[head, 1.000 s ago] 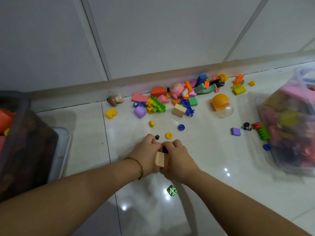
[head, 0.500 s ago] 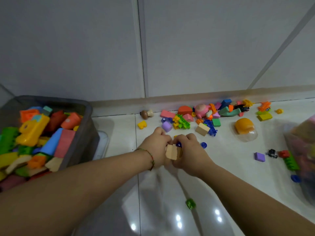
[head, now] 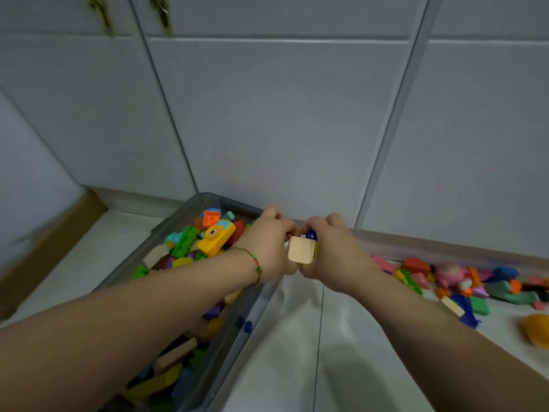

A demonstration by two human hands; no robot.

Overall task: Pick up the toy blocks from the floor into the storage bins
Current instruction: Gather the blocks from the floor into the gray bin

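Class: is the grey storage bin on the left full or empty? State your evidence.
Nearly full: the grey translucent plastic storage bin holds mixed coloured toy blocks piled to about its rim.

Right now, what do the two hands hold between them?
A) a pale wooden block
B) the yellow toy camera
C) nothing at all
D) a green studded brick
A: the pale wooden block shows between the left hand and the right hand, held up beside the grey bin.

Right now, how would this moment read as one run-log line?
left hand, right hand: together gripping wooden block, blue piece | place: at grey bin right rim | pending: loose blocks at right
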